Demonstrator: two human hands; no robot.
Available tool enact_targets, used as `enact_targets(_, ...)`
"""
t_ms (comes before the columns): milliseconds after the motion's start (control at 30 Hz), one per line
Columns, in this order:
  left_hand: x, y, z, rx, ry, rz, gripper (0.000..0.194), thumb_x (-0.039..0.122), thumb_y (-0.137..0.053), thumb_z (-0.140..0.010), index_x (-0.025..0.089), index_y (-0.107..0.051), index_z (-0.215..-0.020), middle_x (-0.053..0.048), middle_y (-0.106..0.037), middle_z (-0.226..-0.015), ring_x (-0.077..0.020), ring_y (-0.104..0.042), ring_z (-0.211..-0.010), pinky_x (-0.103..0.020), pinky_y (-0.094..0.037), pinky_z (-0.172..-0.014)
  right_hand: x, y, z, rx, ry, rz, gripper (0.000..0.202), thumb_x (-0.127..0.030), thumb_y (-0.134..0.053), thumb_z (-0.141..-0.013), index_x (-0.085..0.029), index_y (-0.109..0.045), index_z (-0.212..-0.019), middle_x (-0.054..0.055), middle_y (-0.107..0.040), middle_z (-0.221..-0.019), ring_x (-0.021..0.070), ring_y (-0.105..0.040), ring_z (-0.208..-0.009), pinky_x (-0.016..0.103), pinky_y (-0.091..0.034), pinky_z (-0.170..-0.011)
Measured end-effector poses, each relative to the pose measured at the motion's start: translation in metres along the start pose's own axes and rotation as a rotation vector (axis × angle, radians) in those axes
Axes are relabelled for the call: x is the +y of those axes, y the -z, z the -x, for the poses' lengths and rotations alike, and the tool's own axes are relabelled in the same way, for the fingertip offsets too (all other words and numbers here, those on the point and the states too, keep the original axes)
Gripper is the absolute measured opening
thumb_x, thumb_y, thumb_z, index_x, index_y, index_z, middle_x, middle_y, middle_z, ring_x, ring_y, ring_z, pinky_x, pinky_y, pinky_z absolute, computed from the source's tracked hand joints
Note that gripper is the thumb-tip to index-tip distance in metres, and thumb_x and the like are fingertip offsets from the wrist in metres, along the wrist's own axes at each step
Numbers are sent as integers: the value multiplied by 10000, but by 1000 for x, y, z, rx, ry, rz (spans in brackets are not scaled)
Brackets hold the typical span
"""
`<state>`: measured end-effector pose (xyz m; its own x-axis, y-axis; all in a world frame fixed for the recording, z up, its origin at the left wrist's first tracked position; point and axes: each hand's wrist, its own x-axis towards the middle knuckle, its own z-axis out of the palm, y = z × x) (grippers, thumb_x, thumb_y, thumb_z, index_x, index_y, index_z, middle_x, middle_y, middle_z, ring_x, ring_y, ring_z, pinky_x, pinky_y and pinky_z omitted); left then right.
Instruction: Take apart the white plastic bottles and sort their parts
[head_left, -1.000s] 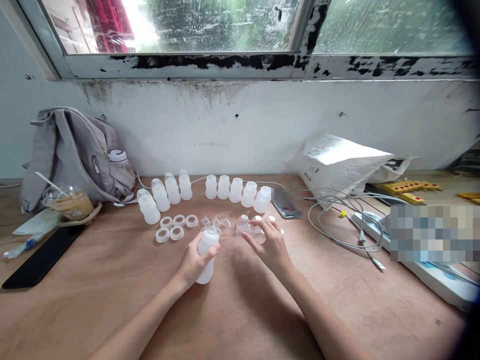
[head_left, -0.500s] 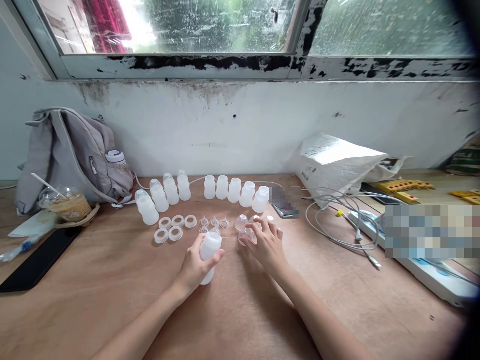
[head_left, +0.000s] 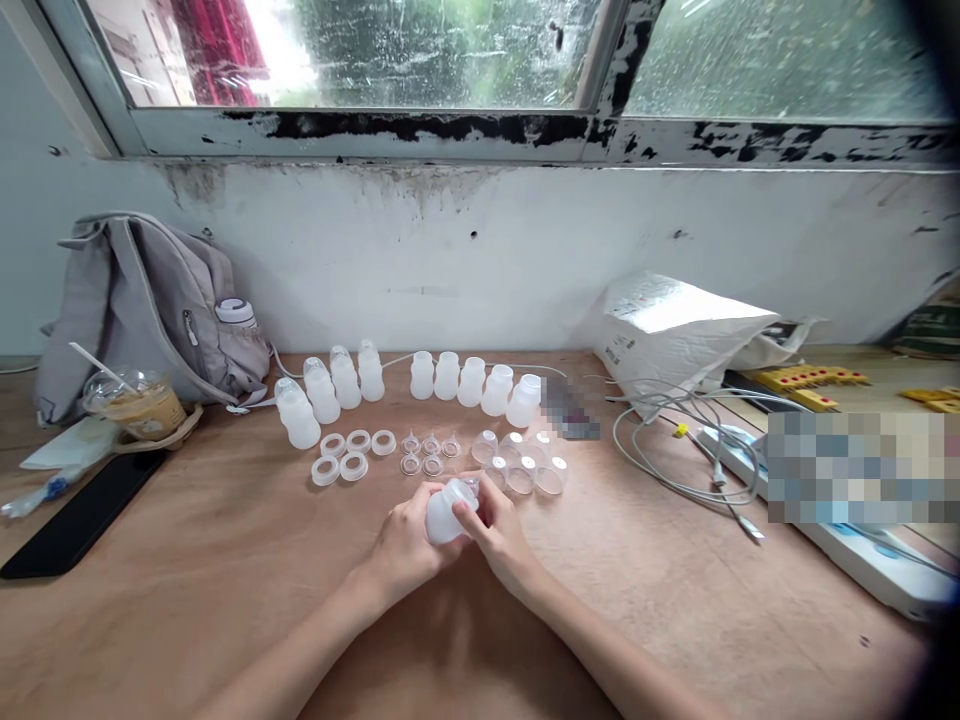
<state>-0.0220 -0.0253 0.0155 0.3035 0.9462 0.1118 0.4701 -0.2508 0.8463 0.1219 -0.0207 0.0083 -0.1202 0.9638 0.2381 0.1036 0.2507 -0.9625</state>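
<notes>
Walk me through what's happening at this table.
A person has a white bottle in both hands, tilted: the left hand grips its body and the right hand is closed about its top end. Farther back on the wooden table stand four bottles with clear caps on and, to their right, five uncapped bottles. Between these and the hands lie loose rings, nipples and clear caps.

The near bottle (head_left: pixel 444 515) is milky white, the rings (head_left: pixel 325 481) whitish, the caps (head_left: pixel 551 483) clear. The table (head_left: pixel 225 620) is brown, the left backpack (head_left: pixel 139 300) lilac-grey, the far window frame (head_left: pixel 360 124) patched black and white.
</notes>
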Motion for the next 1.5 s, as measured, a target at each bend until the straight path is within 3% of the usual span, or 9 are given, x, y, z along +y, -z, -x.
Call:
enact_targets(200,-4,-9,7,-12,-57,-186,244,222,-565,-642,220,-494,-876,-20,-605,-723,-191,-577,-629,-238,-346,-521,-2,-5,4,116,-46,75,308,-392,-578,-749,-212,-379,-599,-46,-360,-517,105,-337,-472,234,-257,-439)
enact_targets(467,11,-2,11,-135,-50,-47,197,202,-568,-608,202,-507,-796,12,-562,-645,-130,-497,-526,-216,-321,-476,-4,-1,7,69,52,75,321,-378,-554,-748,-209,-358,-558,-47,-310,-491,95,-285,-449,241,-216,-432)
enact_targets(567,16,2,10,-196,4,98,203,185,-582,-589,186,-538,-787,6,-567,-668,-130,-500,-562,-216,-339,-486,-6,0,7,47,53,58,327,-393,-557,-742,-207,-365,-553,-45,-311,-487,95,-286,-447,242,-209,-431)
enact_targets(733,20,5,8,-541,213,594,269,139,-603,-539,160,-564,-804,23,-547,-615,-122,-515,-527,-229,-399,-478,-12,3,9,-47,44,-76,298,-423,-554,-739,-209,-410,-589,-35,-341,-524,105,-316,-475,243,-249,-438)
enact_targets(800,19,5,7,-600,277,718,235,142,-603,-533,148,-559,-763,21,-546,-581,-122,-521,-475,-239,-412,-450,-15,3,9,-84,33,-126,274,-450,-565,-721,-211,-464,-634,-22,-395,-564,111,-349,-496,242,-278,-438)
enact_targets(1033,12,3,8,-676,330,1024,349,179,-593,-540,122,-567,-884,-3,-577,-535,-122,-524,-417,-226,-395,-410,-16,5,5,-225,-113,-375,330,-486,-594,-691,-208,-508,-846,-55,-430,-565,48,-302,-365,184,-229,-322)
enact_targets(1167,8,8,8,-664,396,1236,334,221,-569,-536,135,-554,-858,6,-545,-561,-100,-508,-432,-223,-406,-428,-11,12,-4,-181,-81,-426,404,-437,-629,-686,-232,-464,-992,-42,-459,-645,72,-385,-446,196,-301,-392)
enact_targets(1300,6,15,7,-637,386,1236,360,228,-563,-534,140,-541,-883,6,-526,-584,-95,-500,-454,-214,-385,-439,-7,20,-10,-100,-65,-356,270,-383,-608,-726,-208,-524,-913,-38,-428,-627,93,-394,-537,213,-319,-470)
enact_targets(1500,6,11,6,-593,438,1109,360,224,-578,-562,124,-538,-906,-13,-553,-605,-107,-516,-464,-231,-406,-445,-4,18,-11,-58,-103,-417,280,-460,-561,-750,-184,-522,-770,-34,-433,-597,83,-384,-483,219,-294,-439)
